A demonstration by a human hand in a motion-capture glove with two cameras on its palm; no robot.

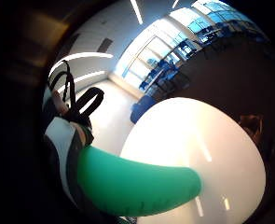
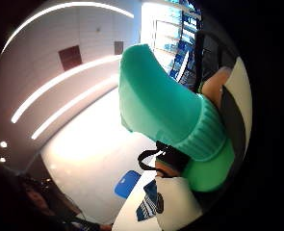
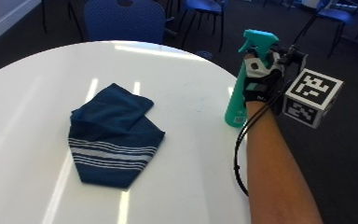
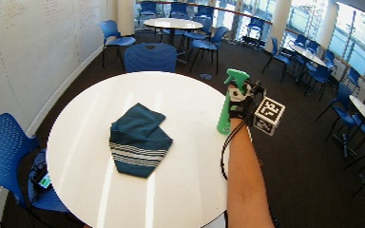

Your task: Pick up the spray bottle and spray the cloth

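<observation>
Bottle picked up, cloth not sprayed yet.
Right hand [image 3: 261,79] was wrapped round the green spray bottle [image 3: 244,79], beside the tabletop [image 3: 185,154]; blue cloth [image 3: 112,135] lay well apart.

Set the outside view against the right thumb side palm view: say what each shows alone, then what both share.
Only the outside view shows the whole scene: the right hand gripping the upright bottle near the table edge, nozzle toward the folded cloth, which lies apart from it. Only the thumb side view shows the bottle's ribbed collar up close, plus a wall and ceiling lights. Both share the green bottle, the cloth and the white table.
</observation>
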